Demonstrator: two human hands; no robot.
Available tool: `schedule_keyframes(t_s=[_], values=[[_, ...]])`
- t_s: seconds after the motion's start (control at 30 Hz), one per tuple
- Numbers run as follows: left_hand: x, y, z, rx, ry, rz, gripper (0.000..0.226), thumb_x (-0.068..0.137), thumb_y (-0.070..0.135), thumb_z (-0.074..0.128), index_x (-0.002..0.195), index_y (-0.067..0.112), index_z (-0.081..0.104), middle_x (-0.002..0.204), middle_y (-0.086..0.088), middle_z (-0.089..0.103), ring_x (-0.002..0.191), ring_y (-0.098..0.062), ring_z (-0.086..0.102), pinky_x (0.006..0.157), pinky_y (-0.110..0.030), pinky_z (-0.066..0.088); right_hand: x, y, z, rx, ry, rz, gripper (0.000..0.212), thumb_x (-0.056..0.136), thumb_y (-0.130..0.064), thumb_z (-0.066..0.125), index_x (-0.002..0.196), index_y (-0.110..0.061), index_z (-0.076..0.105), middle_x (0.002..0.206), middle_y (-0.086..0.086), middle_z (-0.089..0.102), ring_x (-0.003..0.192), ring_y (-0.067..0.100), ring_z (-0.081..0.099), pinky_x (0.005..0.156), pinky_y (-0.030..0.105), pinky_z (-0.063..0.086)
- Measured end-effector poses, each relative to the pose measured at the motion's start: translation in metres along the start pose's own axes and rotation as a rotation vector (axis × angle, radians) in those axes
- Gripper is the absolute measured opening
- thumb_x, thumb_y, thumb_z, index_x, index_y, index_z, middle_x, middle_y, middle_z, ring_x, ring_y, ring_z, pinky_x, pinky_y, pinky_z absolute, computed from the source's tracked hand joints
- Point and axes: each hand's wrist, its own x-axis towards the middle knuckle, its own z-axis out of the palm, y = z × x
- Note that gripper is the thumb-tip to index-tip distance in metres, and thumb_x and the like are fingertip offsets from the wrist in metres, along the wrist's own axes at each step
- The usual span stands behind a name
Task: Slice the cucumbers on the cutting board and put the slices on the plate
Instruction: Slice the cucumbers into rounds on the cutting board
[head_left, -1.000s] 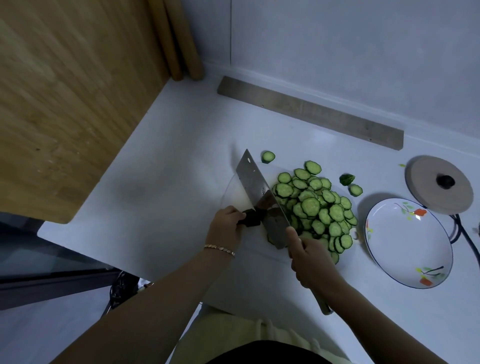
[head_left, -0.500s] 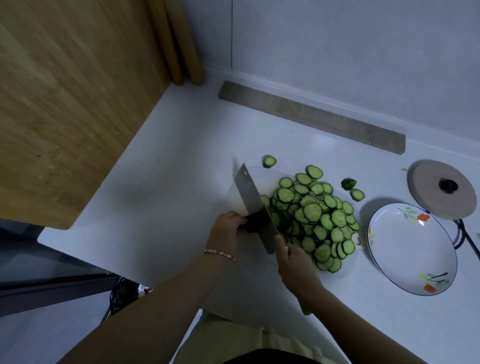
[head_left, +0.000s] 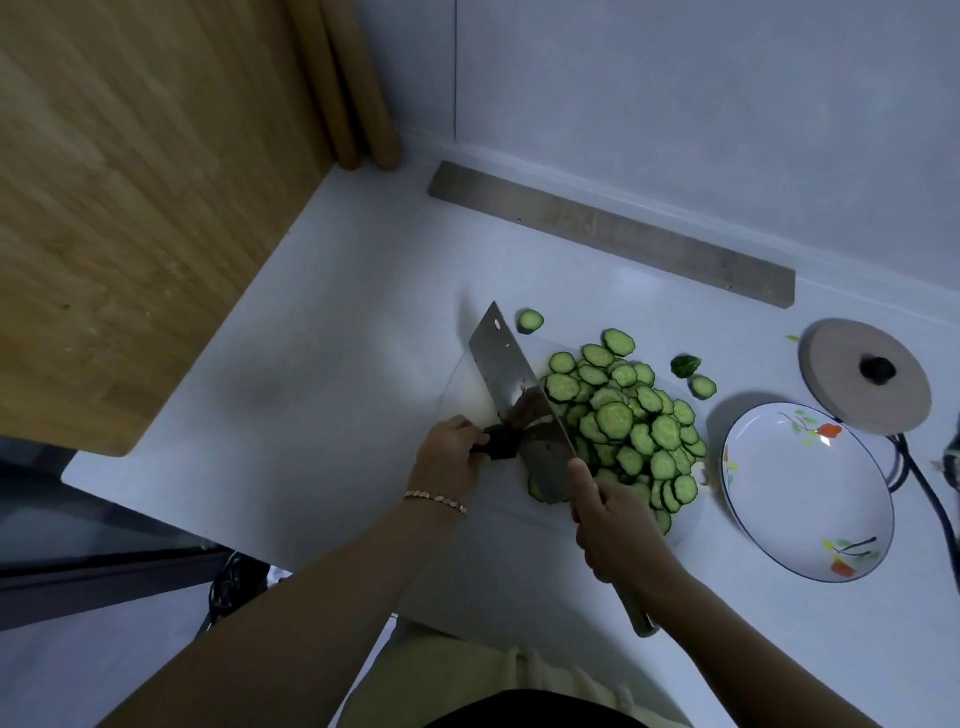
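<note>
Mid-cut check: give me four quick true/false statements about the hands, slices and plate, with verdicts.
1. The right hand grips the cleaver. True.
2. The left hand holds the cucumber stub against the blade. True.
3. Some slices already lie on the plate. False: the plate is bare and the slices are piled on the cutting board.
4. The round lid covers the plate. False: it lies on the counter behind the plate.
</note>
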Motion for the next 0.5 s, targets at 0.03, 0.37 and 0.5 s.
schedule_keyframes(t_s=[0.03, 0.37, 0.5], values=[[0.000, 0.000, 0.000, 0.001, 0.005, 0.000, 0.024, 0.043, -0.013, 0.071, 0.064, -0.003, 0.069, 0.062, -0.015, 0.063, 0.053, -0.032, 0.062, 0.050, -0.027, 0.049, 0.000, 0.000, 0.001, -0.015, -0.003, 0.002, 0.051, 0.094, -0.052, 0.037, 0.060, -0.014, 0.037, 0.050, 0.001, 0.033, 0.046, 0.017, 0.032, 0.056, 0.032, 0.028], [0.003, -0.003, 0.000, 0.063, -0.049, 0.044, 0.017, 0.044, -0.001, 0.065, 0.060, 0.001, 0.069, 0.060, -0.012, 0.063, 0.051, -0.027, 0.063, 0.051, -0.019, 0.041, 0.010, 0.001, 0.018, -0.081, -0.041, 0.054, 0.051, 0.095, -0.050, 0.035, 0.060, -0.013, 0.036, 0.052, 0.001, 0.036, 0.047, 0.016, 0.035, 0.054, 0.031, 0.031], [-0.001, -0.004, 0.001, -0.061, -0.063, -0.066, 0.021, 0.056, -0.016, 0.068, 0.074, -0.006, 0.071, 0.075, -0.022, 0.065, 0.069, -0.035, 0.065, 0.071, -0.012, 0.037, 0.012, 0.001, 0.032, -0.177, 0.003, 0.019, 0.055, 0.098, -0.046, 0.033, 0.065, -0.004, 0.048, 0.054, 0.002, 0.041, 0.050, 0.015, 0.040, 0.051, 0.027, 0.029]])
